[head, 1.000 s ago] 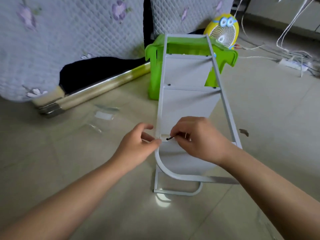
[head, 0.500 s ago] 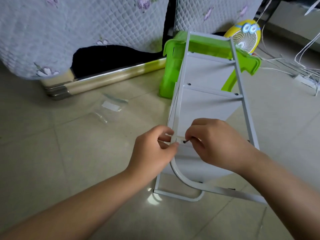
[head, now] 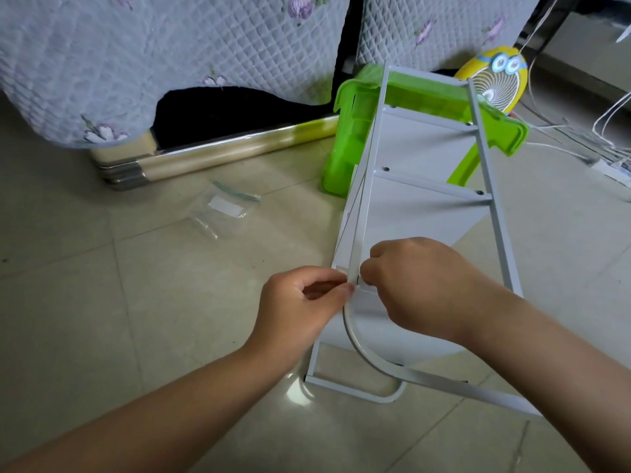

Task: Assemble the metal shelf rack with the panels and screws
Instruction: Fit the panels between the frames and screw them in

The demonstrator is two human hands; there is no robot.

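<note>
A white metal shelf rack lies on its side on the tiled floor, its far end leaning on a green plastic stool. White panels sit between its two side frames. My left hand pinches the near frame's upright from the outside, where a panel meets it. My right hand has its fingertips closed at the same joint from the inside. A small dark screw shows only as a speck between the fingers.
A clear plastic bag lies on the floor to the left. A bed with a quilted floral cover and a metal base stands behind. At the back right are a yellow cartoon fan and white cables with a power strip.
The view has swung left and down. The dark screw held in my right fingers has gone further into the frame joint, and both hands stay pinched on the same spot.
</note>
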